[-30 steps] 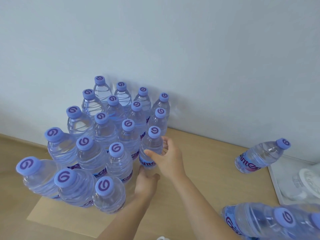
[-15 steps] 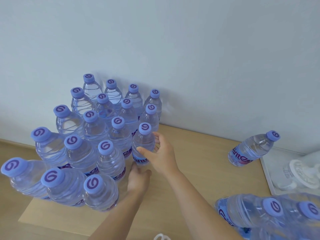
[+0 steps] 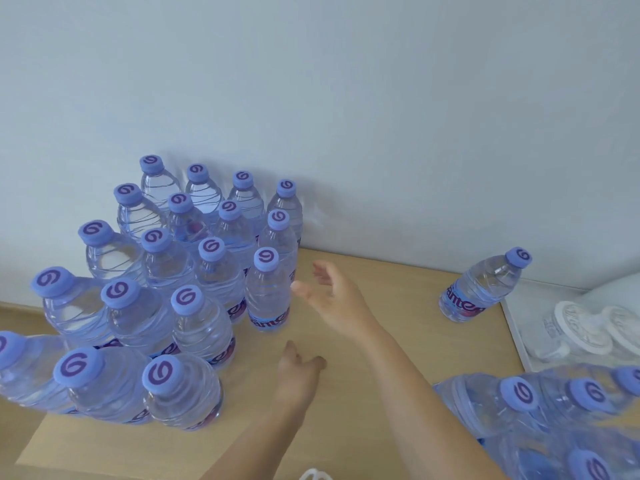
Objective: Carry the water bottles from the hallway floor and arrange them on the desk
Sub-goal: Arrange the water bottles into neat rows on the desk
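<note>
Bottles (image 3: 166, 299) mostly ranked on bench (image 3: 398, 306); both hands (image 3: 332, 299) empty, fingers loose; right pack (image 3: 554, 420), stray bottle (image 3: 481, 289) remain.

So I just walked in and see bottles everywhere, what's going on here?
A person is lining up water bottles on a wooden desk against the wall. Both hands are open and off the bottles: the right hand beside the nearest bottle of the block, the left hand lower. One bottle stands alone to the right.
</note>
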Demonstrator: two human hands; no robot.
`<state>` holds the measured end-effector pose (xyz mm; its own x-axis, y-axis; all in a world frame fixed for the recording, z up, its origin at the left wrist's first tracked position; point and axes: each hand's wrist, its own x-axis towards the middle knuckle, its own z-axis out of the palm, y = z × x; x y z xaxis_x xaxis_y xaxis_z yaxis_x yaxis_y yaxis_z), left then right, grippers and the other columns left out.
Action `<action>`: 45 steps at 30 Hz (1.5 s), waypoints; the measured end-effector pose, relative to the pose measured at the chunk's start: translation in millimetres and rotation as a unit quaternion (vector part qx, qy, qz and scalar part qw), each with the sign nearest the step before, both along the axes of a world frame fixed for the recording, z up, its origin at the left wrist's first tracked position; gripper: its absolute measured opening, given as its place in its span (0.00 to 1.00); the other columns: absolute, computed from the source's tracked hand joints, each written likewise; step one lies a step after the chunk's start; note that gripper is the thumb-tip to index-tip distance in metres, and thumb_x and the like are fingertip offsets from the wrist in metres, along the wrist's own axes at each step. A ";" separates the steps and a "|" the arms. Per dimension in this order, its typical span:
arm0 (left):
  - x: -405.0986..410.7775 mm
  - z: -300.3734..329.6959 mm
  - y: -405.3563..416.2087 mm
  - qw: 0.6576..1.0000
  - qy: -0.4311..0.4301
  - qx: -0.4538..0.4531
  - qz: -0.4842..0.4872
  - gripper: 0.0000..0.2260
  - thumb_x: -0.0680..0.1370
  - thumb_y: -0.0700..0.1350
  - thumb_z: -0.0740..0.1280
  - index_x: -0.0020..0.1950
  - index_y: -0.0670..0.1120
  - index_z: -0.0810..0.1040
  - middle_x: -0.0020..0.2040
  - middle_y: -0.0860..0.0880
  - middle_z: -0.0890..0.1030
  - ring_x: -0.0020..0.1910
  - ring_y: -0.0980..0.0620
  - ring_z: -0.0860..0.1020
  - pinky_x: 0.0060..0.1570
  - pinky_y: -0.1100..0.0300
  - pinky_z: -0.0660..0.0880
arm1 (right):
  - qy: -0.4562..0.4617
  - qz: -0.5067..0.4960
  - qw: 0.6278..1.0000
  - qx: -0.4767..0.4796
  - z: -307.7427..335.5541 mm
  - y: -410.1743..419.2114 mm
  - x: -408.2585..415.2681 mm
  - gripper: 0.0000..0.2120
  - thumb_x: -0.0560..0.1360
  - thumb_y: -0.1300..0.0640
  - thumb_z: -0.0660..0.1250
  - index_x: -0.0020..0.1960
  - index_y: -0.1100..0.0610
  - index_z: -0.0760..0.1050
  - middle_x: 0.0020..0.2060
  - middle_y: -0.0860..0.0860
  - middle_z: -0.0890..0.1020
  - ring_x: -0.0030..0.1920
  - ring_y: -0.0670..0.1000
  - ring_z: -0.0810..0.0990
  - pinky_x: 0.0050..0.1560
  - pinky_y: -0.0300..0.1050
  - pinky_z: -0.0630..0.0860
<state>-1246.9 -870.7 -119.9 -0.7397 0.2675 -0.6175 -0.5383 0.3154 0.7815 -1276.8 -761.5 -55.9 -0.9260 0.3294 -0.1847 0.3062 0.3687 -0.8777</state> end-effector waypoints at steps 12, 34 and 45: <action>6.7 35.1 110.2 0.969 0.071 0.046 -0.232 0.26 0.76 0.42 0.65 0.72 0.40 0.63 0.64 0.48 0.69 0.61 0.52 0.68 0.53 0.64 0.61 | 0.053 -0.647 0.757 0.075 52.0 159.8 43.5 0.38 0.69 0.56 0.71 0.73 0.58 0.56 0.68 0.57 0.62 0.65 0.60 0.63 0.61 0.56 0.68; -18.6 13.8 97.4 0.966 0.116 0.025 -0.230 0.34 0.72 0.37 0.70 0.75 0.44 0.59 0.73 0.47 0.66 0.69 0.51 0.67 0.56 0.62 0.67 | -0.018 -0.360 0.922 0.141 60.6 139.4 36.3 0.12 0.74 0.50 0.65 0.48 0.57 0.68 0.42 0.51 0.75 0.47 0.55 0.75 0.47 0.49 0.71; -18.3 33.8 17.4 0.969 0.170 0.143 -0.107 0.27 0.57 0.41 0.78 0.54 0.48 0.76 0.42 0.57 0.84 0.39 0.63 0.80 0.36 0.70 0.74 | 0.119 -0.200 0.970 0.071 101.7 57.2 36.4 0.23 0.67 0.45 0.72 0.38 0.63 0.69 0.30 0.46 0.69 0.31 0.44 0.66 0.31 0.35 0.64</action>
